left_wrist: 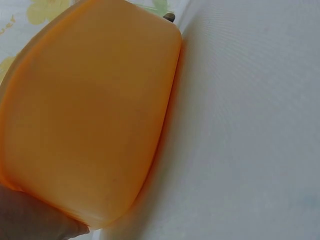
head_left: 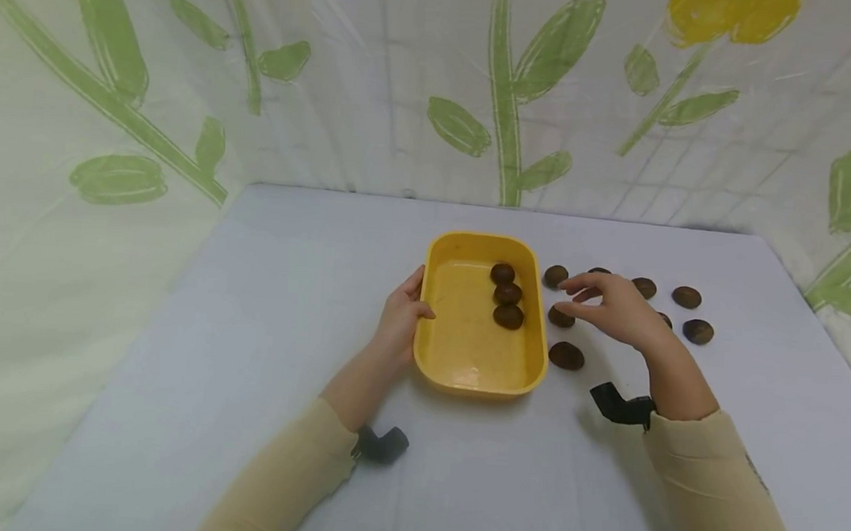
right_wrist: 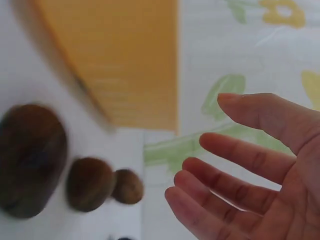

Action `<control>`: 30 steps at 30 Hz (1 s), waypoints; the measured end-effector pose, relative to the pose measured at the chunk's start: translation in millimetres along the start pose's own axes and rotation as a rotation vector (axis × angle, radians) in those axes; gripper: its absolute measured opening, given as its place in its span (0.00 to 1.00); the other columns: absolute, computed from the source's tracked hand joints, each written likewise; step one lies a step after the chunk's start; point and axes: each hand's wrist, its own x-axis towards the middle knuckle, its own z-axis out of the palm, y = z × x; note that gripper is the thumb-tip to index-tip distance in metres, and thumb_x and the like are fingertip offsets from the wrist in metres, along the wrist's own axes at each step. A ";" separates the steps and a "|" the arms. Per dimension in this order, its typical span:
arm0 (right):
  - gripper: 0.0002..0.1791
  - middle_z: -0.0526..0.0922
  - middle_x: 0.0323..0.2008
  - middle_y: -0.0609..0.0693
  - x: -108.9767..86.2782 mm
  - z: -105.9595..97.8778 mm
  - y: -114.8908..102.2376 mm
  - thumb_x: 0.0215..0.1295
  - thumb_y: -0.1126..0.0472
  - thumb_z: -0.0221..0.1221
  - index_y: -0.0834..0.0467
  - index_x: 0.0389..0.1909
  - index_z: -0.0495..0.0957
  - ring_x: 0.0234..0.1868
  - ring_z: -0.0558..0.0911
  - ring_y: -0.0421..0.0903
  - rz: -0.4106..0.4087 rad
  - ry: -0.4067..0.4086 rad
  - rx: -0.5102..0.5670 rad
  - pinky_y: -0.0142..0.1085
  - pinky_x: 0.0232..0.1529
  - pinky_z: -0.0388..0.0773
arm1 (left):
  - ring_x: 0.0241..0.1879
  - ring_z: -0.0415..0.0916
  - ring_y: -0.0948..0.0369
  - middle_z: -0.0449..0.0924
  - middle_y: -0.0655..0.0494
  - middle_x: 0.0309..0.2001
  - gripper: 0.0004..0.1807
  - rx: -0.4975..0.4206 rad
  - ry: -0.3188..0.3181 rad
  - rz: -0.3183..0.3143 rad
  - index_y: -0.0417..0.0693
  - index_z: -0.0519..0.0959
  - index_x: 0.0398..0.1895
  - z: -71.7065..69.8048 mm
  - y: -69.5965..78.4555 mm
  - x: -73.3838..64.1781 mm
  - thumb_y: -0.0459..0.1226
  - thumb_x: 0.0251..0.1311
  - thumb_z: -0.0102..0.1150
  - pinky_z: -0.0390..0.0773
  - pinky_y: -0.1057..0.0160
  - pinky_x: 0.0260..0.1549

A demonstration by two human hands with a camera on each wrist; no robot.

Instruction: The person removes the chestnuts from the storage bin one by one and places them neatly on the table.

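Observation:
My left hand (head_left: 398,316) grips the left side of a yellow plastic tray (head_left: 457,350), thumb over its rim. Three dark brown rounded stones (head_left: 507,294) lie in a column along the tray's right half. In the left wrist view the tray's outer side (left_wrist: 95,110) fills much of the picture. Just right of the tray, my right hand (head_left: 619,310) hovers above more such stones, fingers loosely bent and apart. The right wrist view shows nothing between the fingers of the right hand (right_wrist: 250,185), with several stones (right_wrist: 90,184) beside it.
Several brown stones lie to the right of the tray, among them one nearest me (head_left: 566,356) and one far right (head_left: 697,332). A white cloth (head_left: 289,291) covers the table. Behind it hangs a white sheet (head_left: 376,81) with painted flowers.

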 end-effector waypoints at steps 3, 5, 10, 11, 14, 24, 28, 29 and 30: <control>0.26 0.78 0.50 0.61 10.4 -3.5 -19.1 0.60 0.50 0.59 0.61 0.55 0.75 0.52 0.75 0.56 -0.024 -0.013 -0.007 0.50 0.48 0.76 | 0.71 0.51 0.61 0.53 0.57 0.72 0.45 0.004 0.006 -0.008 0.51 0.54 0.72 -0.6 0.3 -0.5 0.15 0.47 0.36 0.59 0.60 0.67; 0.25 0.78 0.50 0.61 17.9 -4.0 -32.1 0.60 0.52 0.59 0.61 0.55 0.75 0.51 0.76 0.56 -0.055 -0.031 -0.008 0.49 0.48 0.76 | 0.71 0.51 0.61 0.52 0.57 0.72 0.45 0.002 0.006 -0.006 0.50 0.54 0.72 -1.0 0.7 -1.2 0.15 0.46 0.36 0.58 0.59 0.67; 0.24 0.77 0.51 0.61 38.1 5.2 -59.6 0.61 0.53 0.58 0.62 0.54 0.75 0.50 0.77 0.55 -0.080 -0.119 -0.001 0.47 0.49 0.77 | 0.71 0.50 0.61 0.53 0.57 0.72 0.45 -0.005 0.006 -0.003 0.50 0.54 0.72 -2.0 0.1 -0.4 0.15 0.45 0.36 0.58 0.60 0.67; 0.23 0.77 0.49 0.60 42.6 9.2 -63.7 0.61 0.53 0.58 0.62 0.54 0.75 0.48 0.77 0.54 -0.085 -0.139 -0.004 0.46 0.48 0.77 | 0.71 0.50 0.62 0.53 0.58 0.72 0.45 -0.005 0.008 -0.006 0.50 0.54 0.72 -2.1 -0.2 0.2 0.15 0.45 0.36 0.58 0.60 0.67; 0.21 0.79 0.41 0.58 54.9 21.5 -72.8 0.61 0.54 0.57 0.64 0.51 0.76 0.39 0.77 0.50 -0.105 -0.204 -0.028 0.40 0.42 0.76 | 0.71 0.50 0.61 0.52 0.57 0.73 0.45 -0.004 0.001 0.002 0.50 0.54 0.72 -2.7 -1.3 1.1 0.15 0.46 0.36 0.58 0.59 0.67; 0.18 0.78 0.41 0.57 70.5 42.5 -76.1 0.63 0.53 0.56 0.62 0.47 0.75 0.32 0.75 0.47 -0.025 -0.354 -0.161 0.33 0.32 0.73 | 0.71 0.50 0.60 0.51 0.55 0.73 0.46 0.007 -0.016 0.021 0.49 0.53 0.72 -0.8 -1.3 1.0 0.15 0.45 0.37 0.58 0.59 0.67; 0.17 0.77 0.37 0.57 74.5 48.3 -77.7 0.62 0.56 0.56 0.61 0.47 0.74 0.28 0.74 0.46 -0.013 -0.372 -0.132 0.31 0.26 0.73 | 0.71 0.50 0.60 0.51 0.56 0.73 0.45 0.006 -0.015 0.018 0.49 0.53 0.72 -1.0 -0.9 0.8 0.15 0.45 0.36 0.58 0.58 0.67; 0.16 0.77 0.37 0.57 75.4 50.3 -78.3 0.61 0.57 0.56 0.62 0.47 0.74 0.28 0.74 0.46 -0.023 -0.373 -0.126 0.31 0.26 0.74 | 0.71 0.50 0.60 0.51 0.55 0.73 0.45 0.003 -0.018 0.018 0.49 0.53 0.72 -1.2 -1.0 0.6 0.15 0.45 0.36 0.58 0.58 0.67; 0.16 0.76 0.37 0.57 76.1 52.6 -79.0 0.61 0.58 0.57 0.62 0.47 0.74 0.29 0.74 0.45 -0.034 -0.373 -0.120 0.31 0.27 0.74 | 0.71 0.51 0.60 0.51 0.55 0.73 0.45 -0.001 -0.016 0.015 0.49 0.53 0.72 -1.2 -1.0 0.5 0.15 0.45 0.36 0.58 0.58 0.67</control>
